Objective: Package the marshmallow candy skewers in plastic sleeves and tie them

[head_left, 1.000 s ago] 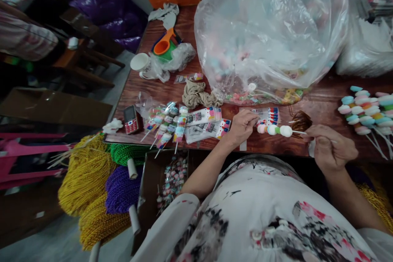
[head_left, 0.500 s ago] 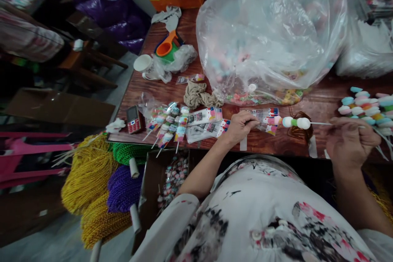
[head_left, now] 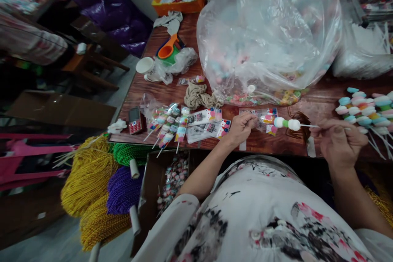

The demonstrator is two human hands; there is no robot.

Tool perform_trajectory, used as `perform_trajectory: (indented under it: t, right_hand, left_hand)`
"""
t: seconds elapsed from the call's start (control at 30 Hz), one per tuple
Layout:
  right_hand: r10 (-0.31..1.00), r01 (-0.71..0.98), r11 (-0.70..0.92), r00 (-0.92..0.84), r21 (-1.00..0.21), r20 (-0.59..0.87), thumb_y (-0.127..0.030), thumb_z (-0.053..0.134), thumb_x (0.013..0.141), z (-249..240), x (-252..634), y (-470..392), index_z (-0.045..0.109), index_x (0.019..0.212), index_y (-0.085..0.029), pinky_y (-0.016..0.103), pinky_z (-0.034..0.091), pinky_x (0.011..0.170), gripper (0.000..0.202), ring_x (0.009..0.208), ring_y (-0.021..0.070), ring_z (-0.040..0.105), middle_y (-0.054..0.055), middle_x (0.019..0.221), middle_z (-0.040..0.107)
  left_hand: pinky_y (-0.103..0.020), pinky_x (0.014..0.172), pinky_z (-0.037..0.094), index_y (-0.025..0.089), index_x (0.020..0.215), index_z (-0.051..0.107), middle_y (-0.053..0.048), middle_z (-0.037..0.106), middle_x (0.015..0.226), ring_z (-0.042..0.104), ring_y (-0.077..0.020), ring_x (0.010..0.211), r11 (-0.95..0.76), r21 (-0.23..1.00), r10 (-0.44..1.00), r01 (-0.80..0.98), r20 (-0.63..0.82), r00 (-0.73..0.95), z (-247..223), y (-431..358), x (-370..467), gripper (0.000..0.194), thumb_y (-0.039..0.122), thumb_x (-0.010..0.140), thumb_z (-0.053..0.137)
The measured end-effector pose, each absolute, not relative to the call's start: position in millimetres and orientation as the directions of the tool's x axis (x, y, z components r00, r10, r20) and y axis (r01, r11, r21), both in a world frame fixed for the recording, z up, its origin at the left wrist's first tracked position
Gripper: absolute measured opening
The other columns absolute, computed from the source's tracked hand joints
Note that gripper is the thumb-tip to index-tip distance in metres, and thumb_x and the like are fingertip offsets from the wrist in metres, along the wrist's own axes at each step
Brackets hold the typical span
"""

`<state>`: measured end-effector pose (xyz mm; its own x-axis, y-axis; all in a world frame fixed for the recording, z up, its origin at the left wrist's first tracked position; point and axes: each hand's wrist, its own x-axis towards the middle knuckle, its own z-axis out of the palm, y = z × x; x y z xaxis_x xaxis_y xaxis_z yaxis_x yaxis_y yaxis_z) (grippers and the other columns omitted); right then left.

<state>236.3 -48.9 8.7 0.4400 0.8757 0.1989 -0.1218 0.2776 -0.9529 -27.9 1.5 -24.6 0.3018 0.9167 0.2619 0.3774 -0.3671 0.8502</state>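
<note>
My right hand (head_left: 342,141) pinches the white stick of a marshmallow skewer (head_left: 294,125), which lies level and points left. Its far end is inside a clear printed bag (head_left: 271,121). My left hand (head_left: 242,127) grips the bag's other end with closed fingers. White and green marshmallows still show outside the bag's mouth. Beneath the skewer lies a bundle of brown ties (head_left: 301,129). To the left of my left hand is a stack of flat printed bags (head_left: 204,120), and beside it several bagged skewers (head_left: 172,125). Unbagged marshmallow skewers (head_left: 365,108) are heaped at the right.
A large clear sack of marshmallows (head_left: 267,37) fills the table's middle. Left are a phone (head_left: 136,122), a cup (head_left: 145,65), an orange scoop (head_left: 166,51) and a brown cloth (head_left: 196,95). A yellow tray (head_left: 181,6) stands behind. Below the edge is a box of skewers (head_left: 173,180).
My right hand has moved left, pushing the skewer deeper into the bag, so fewer marshmallows show outside. My left hand stays almost in place.
</note>
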Motion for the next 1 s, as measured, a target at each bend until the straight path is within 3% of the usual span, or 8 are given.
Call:
perform_trajectory:
  t: [0.2,0.3,0.43,0.53,0.67,0.8,0.9,1.0]
  right_hand:
    - [0.919,-0.272,0.270,0.358,-0.924,0.163,-0.037,0.077,0.074,21.3,239.9,-22.4,0.073,0.070,-0.020,0.028,0.054,0.048,0.018,0.048,0.0137,0.060,0.001,0.060,0.067]
    - [0.920,-0.260,0.288,0.342,-0.921,0.191,-0.039,0.077,0.074,29.4,240.5,-16.2,0.073,0.070,-0.018,0.028,0.052,0.047,0.021,0.048,0.0147,0.060,0.003,0.059,0.067]
    - [0.937,-0.201,0.291,0.257,-0.935,0.237,-0.043,0.076,0.075,40.9,236.3,-11.2,0.074,0.070,-0.018,0.029,0.051,0.049,0.025,0.051,0.0155,0.061,0.004,0.061,0.067]
    - [0.936,-0.159,0.323,0.200,-0.933,0.290,-0.041,0.076,0.076,48.8,232.8,-5.8,0.075,0.073,-0.020,0.032,0.054,0.056,0.021,0.055,0.0157,0.063,0.004,0.067,0.070]
    - [0.907,0.070,0.409,0.077,-0.910,0.413,-0.036,0.069,0.083,56.4,229.9,-0.7,0.074,0.070,-0.020,0.033,0.054,0.069,0.022,0.068,0.0178,0.066,0.005,0.070,0.071]
    - [0.928,0.213,0.327,0.114,-0.921,0.356,-0.039,0.067,0.086,53.9,222.7,-1.0,0.072,0.068,-0.019,0.030,0.052,0.072,0.026,0.066,0.0140,0.063,0.003,0.067,0.069]
    - [0.936,0.159,0.258,0.202,-0.953,0.287,-0.038,0.068,0.085,46.3,214.1,-0.9,0.071,0.069,-0.019,0.025,0.046,0.060,0.025,0.055,0.0102,0.055,-0.001,0.057,0.063]
    - [0.946,-0.040,0.197,0.271,-0.980,0.179,-0.038,0.071,0.081,40.3,208.7,3.6,0.068,0.063,-0.018,0.023,0.039,0.052,0.027,0.049,0.0085,0.050,-0.002,0.052,0.059]
  left_hand:
    - [-0.027,0.077,0.047,0.016,0.102,0.068,-0.005,0.069,0.088,0.061,-0.0147,0.082,-0.381,0.866,0.892,0.323,0.252,0.376,-13.9,-0.1,-23.4,0.020,0.028,0.093,0.055]
    - [-0.023,0.067,0.042,0.016,0.118,0.062,0.001,0.063,0.079,0.054,-0.0124,0.070,-0.299,0.913,0.845,0.277,0.118,0.522,-1.8,2.2,-19.4,0.049,0.045,0.081,0.072]
    - [-0.022,0.062,0.035,0.014,0.089,0.066,0.005,0.053,0.067,0.045,-0.0100,0.064,-0.281,0.908,0.745,0.311,0.002,0.667,7.2,10.1,-11.4,0.043,0.054,0.075,0.074]
    - [-0.022,0.067,0.036,0.015,0.090,0.064,0.004,0.056,0.073,0.049,-0.0112,0.069,-0.295,0.903,0.732,0.314,0.002,0.682,6.4,14.8,-5.8,0.041,0.052,0.076,0.074]
    - [-0.023,0.066,0.033,0.016,0.088,0.063,0.004,0.054,0.072,0.047,-0.0114,0.070,-0.257,0.908,0.765,0.332,-0.018,0.643,5.3,13.6,0.4,0.040,0.052,0.076,0.074]
    - [-0.023,0.063,0.030,0.016,0.080,0.061,0.005,0.048,0.067,0.041,-0.0106,0.067,-0.182,0.928,0.813,0.325,-0.044,0.581,6.5,6.5,7.3,0.048,0.059,0.067,0.079]
    - [-0.023,0.060,0.028,0.016,0.076,0.060,0.005,0.044,0.066,0.037,-0.0102,0.066,-0.109,0.941,0.850,0.320,-0.079,0.520,5.3,1.3,10.5,0.055,0.064,0.059,0.081]
    - [-0.023,0.060,0.029,0.016,0.083,0.063,0.005,0.047,0.069,0.038,-0.0103,0.066,-0.057,0.944,0.888,0.326,-0.101,0.448,2.3,-1.7,9.8,0.059,0.063,0.054,0.084]
